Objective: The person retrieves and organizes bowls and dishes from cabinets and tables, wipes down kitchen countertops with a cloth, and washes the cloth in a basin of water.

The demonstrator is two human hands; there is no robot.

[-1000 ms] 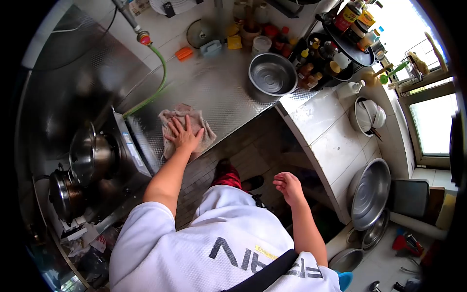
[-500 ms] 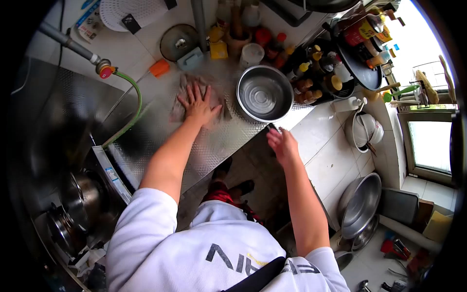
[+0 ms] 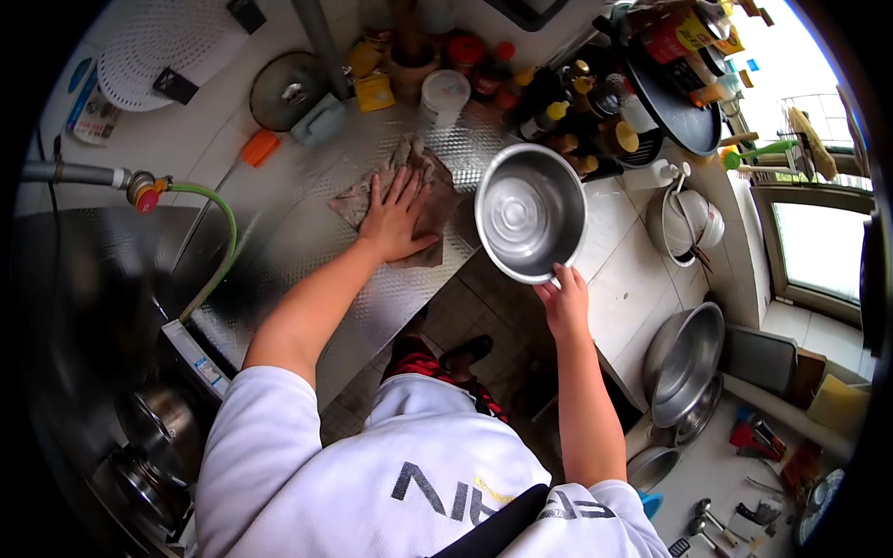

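Note:
My left hand [image 3: 394,218] lies with fingers spread on a brownish cloth [image 3: 435,219], pressing it flat on the textured metal counter [image 3: 302,246]. My right hand [image 3: 564,296] grips the near rim of a round metal basin [image 3: 526,212], fingers closed on its edge. The basin is tilted at the counter's right front edge, to the right of the cloth. Whether its underside touches the counter is hidden.
Jars and bottles, among them a white tub [image 3: 445,98], line the back. An orange brush [image 3: 259,148] and a green hose [image 3: 229,244] are at the left. Pots [image 3: 158,423] stand lower left. A large basin [image 3: 686,363] leans at the right.
My left hand and the cloth have moved back and to the right across the counter. My right hand has come up from beside my body and taken hold of the basin, which is now tilted.

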